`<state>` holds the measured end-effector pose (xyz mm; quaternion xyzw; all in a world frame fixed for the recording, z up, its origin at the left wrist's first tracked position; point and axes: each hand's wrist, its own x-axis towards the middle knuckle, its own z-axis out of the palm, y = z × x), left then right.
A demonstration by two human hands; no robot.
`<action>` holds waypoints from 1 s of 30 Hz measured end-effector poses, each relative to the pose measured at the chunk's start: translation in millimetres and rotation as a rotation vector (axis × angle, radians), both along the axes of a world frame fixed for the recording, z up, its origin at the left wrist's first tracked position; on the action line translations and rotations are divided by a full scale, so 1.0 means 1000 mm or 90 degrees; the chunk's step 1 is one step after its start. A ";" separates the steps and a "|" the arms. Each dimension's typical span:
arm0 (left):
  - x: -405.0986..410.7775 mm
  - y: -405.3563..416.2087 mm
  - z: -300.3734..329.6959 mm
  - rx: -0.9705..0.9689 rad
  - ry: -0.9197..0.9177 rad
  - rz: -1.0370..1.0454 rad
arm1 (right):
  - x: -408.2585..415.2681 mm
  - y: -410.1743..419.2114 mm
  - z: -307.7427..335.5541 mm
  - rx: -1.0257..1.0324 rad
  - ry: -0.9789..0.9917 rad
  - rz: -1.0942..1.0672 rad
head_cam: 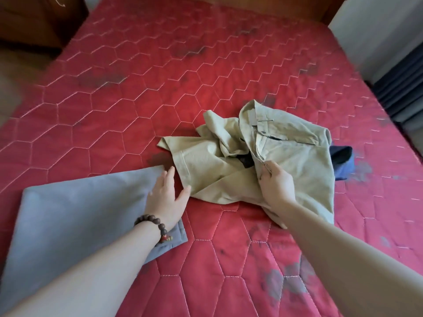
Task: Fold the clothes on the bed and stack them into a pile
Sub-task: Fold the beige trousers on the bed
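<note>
Two bare forearms reach forward from the bottom edge over a red quilted mattress (142, 92) stitched in a pale hexagon pattern and marked with dark grey smudges. On the left wrist sits a bracelet (153, 225) of brown wooden beads with a small red charm. That left hand (166, 195) lies flat with fingers straight and spread, resting on the far right edge of a folded blue-grey garment (75, 216) that lies smooth at lower left; its thumb reaches toward the hem of a crumpled beige shirt (295, 165). The beige shirt lies in a loose heap just right of centre, its collar and placket turned up at the far side, close beside the blue-grey garment but not overlapping it. The right hand (275, 181) rests on the shirt near its middle, fingers curled and pinching a fold of the fabric near the placket. A dark blue piece of clothing (343, 160) peeks out from under the shirt's right edge. Dark wooden furniture (39, 21) stands past the bed's far left corner, and grey-blue curtain folds (402, 88) hang at right.
</note>
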<state>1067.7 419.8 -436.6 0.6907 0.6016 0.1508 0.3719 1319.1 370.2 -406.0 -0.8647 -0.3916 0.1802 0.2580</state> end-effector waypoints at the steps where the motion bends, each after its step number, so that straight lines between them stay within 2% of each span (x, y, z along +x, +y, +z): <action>1: 0.000 -0.011 0.016 -0.009 -0.019 -0.013 | 0.001 -0.010 0.016 0.008 -0.004 0.013; 6: 0.026 -0.066 0.125 -0.024 -0.151 -0.092 | -0.002 -0.062 0.126 0.079 -0.084 0.025; 9: 0.052 -0.106 0.215 -0.052 -0.254 -0.183 | -0.022 -0.089 0.209 0.153 0.061 0.003; 11: 0.060 -0.133 0.273 -0.050 -0.323 -0.247 | -0.042 -0.109 0.268 0.168 0.168 0.041; 14: 0.054 -0.159 0.341 0.015 -0.326 -0.240 | -0.068 -0.138 0.352 0.196 0.247 0.121; 17: 0.039 -0.172 0.393 0.133 -0.247 -0.166 | -0.091 -0.156 0.423 0.182 0.214 0.215; 19: 0.029 -0.178 0.426 0.193 -0.258 -0.088 | -0.104 -0.165 0.460 0.155 0.166 0.287; 21: 0.015 -0.184 0.458 0.236 -0.262 -0.066 | -0.114 -0.172 0.496 0.154 0.127 0.352; 23: -0.006 -0.188 0.490 0.247 -0.241 -0.091 | -0.117 -0.178 0.532 0.185 0.100 0.372; 25: -0.028 -0.189 0.525 0.219 -0.281 -0.120 | -0.115 -0.182 0.564 0.203 0.044 0.425; 27: -0.045 -0.189 0.565 0.197 -0.328 -0.170 | -0.117 -0.182 0.589 0.173 -0.022 0.532; 30: -0.060 -0.188 0.621 0.214 -0.311 -0.292 | -0.132 -0.180 0.619 0.136 -0.028 0.627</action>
